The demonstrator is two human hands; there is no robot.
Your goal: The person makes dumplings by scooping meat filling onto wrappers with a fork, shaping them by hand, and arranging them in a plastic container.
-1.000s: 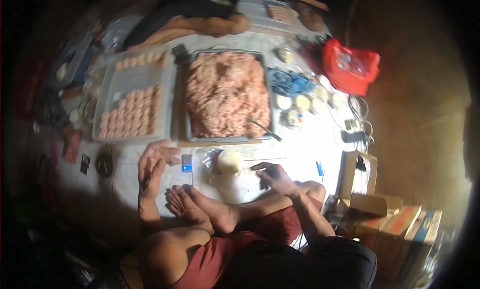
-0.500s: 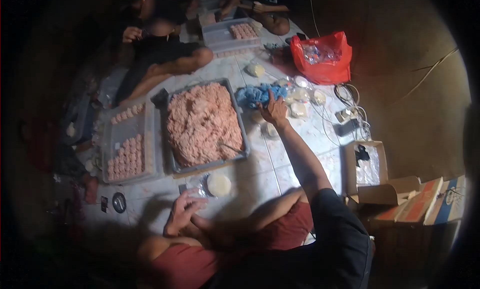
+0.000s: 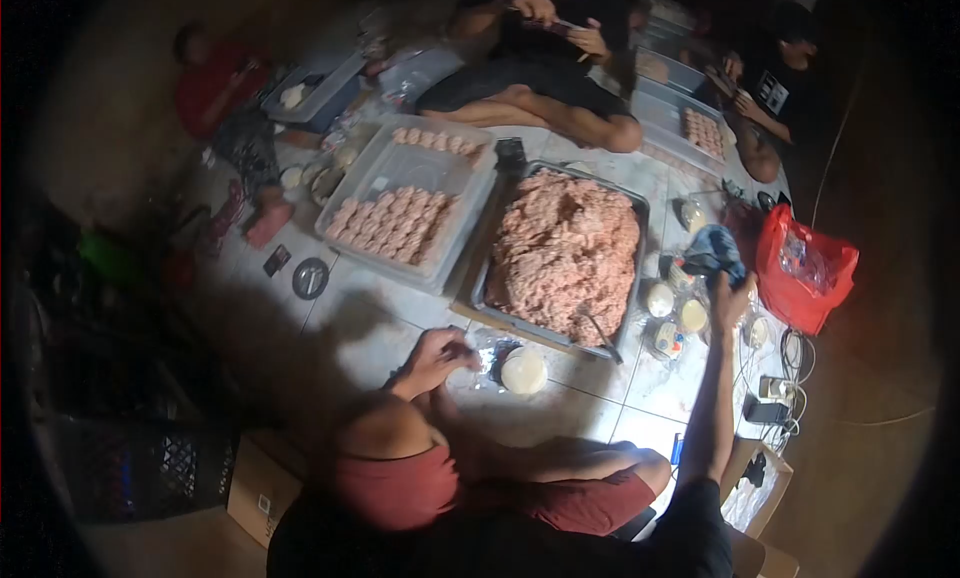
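My right hand (image 3: 734, 304) is closed on the lower end of a crumpled blue cloth (image 3: 714, 250), lifted over the floor on the right. Close by it are several round pale stacks, one being a wrapped stack (image 3: 668, 340). My left hand (image 3: 436, 362) hovers near my knee, its fingers loosely bent and apart, with nothing visible in them. Just right of that hand lie a clear plastic bag (image 3: 488, 358) and a round stack of pale wrappers (image 3: 524, 371). Ahead stands a deep tray (image 3: 640, 218) heaped with pink minced filling (image 3: 568, 253), a spoon handle (image 3: 603, 333) sticking out.
A clear plastic box (image 3: 385, 178) holds rows of shaped pieces. Near the right edge are a red bag (image 3: 805, 273), cables, and an open carton (image 3: 770, 488). A person (image 3: 545, 68) sits across from me; others sit at far left and far right. A black round object (image 3: 311, 277) lies left.
The view has swung left. The blue cloth, lying bunched under my outstretched right hand before, is now gripped and raised. My left hand stays near the plastic bag.
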